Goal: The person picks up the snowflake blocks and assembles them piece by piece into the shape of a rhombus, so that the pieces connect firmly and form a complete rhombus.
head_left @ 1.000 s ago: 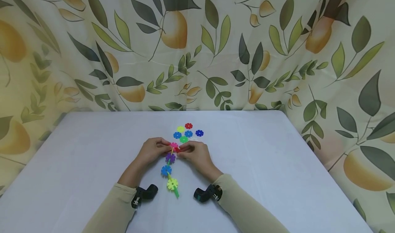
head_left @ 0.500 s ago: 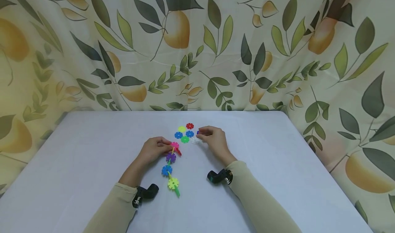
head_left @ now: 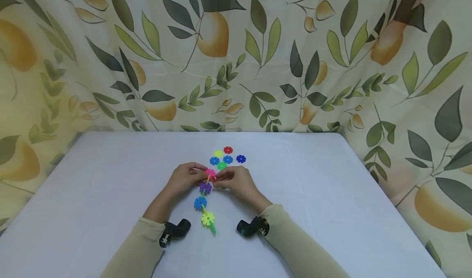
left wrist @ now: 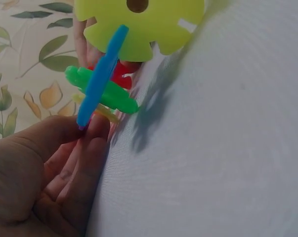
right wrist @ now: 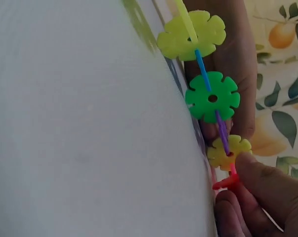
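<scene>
A person's two bare hands meet near the middle of a white table (head_left: 313, 188), and from my remote seat I view them from above. Between them runs a chain (head_left: 205, 188) of notched, flower-shaped plastic discs slotted edge to edge, stretching from the fingertips back toward the person. The left hand (head_left: 183, 179) pinches the far end, close to a pink disc (head_left: 210, 172). The right hand (head_left: 239, 183) faces it, thumb and fingers clamped on a red disc (right wrist: 229, 182) just beside the pink one (whether those fingers hold a further piece, I cannot tell).

Nearer the person, the chain shows a purple disc (head_left: 204, 189), a blue disc (head_left: 200, 203), a yellow disc (head_left: 208, 219) and, at the near tip, a green disc (head_left: 213, 229) seen edge-on. Beyond the hands I see a loose group: one red (head_left: 228, 150), one yellow (head_left: 218, 153), two lighter blue, one green (head_left: 222, 166) and one dark blue (head_left: 241, 159), a little apart on the right. Beige sleeves (head_left: 306, 245) cover both forearms; behind the table hangs a curtain (head_left: 221, 77) printed with leaves and orange fruit.
</scene>
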{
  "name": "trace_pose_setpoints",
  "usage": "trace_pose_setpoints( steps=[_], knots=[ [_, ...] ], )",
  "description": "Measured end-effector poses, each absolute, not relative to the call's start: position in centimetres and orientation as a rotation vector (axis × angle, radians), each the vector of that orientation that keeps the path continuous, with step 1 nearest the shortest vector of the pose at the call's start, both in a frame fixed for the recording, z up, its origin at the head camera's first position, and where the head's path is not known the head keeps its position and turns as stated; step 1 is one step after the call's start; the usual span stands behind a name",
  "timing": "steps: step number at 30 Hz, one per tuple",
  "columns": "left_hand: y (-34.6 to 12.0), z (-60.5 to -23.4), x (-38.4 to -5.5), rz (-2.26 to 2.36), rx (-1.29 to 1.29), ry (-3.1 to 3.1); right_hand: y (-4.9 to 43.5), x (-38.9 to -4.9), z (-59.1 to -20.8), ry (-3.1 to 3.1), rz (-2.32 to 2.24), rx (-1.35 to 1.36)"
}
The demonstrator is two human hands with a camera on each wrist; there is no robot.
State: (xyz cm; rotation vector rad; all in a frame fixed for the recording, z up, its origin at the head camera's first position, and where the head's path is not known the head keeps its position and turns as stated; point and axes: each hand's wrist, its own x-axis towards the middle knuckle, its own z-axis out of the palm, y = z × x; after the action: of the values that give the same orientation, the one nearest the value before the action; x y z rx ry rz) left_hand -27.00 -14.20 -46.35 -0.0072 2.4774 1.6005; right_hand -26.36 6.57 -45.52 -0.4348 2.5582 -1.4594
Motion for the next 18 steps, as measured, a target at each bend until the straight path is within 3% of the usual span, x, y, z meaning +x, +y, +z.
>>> trace_pose_setpoints(
  steps=[18],
  knots=[
    [-13.91,-46.52,-27.06,1.708,-0.051,2.41,5.71,-26.01,-46.01,2.624,-1.548,-0.415]
  ],
)
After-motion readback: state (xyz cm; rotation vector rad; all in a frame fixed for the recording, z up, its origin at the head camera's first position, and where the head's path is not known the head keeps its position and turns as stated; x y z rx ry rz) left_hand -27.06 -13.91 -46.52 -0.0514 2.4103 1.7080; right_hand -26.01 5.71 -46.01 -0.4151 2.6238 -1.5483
